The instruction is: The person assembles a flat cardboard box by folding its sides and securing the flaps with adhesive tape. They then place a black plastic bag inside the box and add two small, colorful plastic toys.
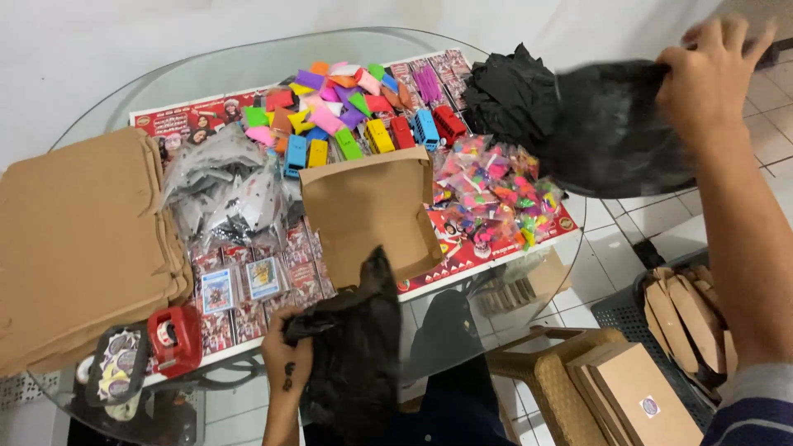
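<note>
My left hand (287, 357) grips a crumpled sheet of black tissue paper (357, 347) near the table's front edge. My right hand (710, 78) reaches far right and holds another thin black sheet (615, 132), lifted off a heap of black tissue paper (508, 95) at the back right. An open brown cardboard box (369, 206) lies in the middle of the glass table (140, 87), just beyond my left hand.
A stack of flat brown cardboard (83, 239) lies left. Colourful small boxes and toy buses (355, 116) sit at the back, bagged bright toys (496, 194) right of the box, clear packets (219, 186), card packs (239, 285), a red tape dispenser (175, 337). Folded boxes (636, 392) rest lower right.
</note>
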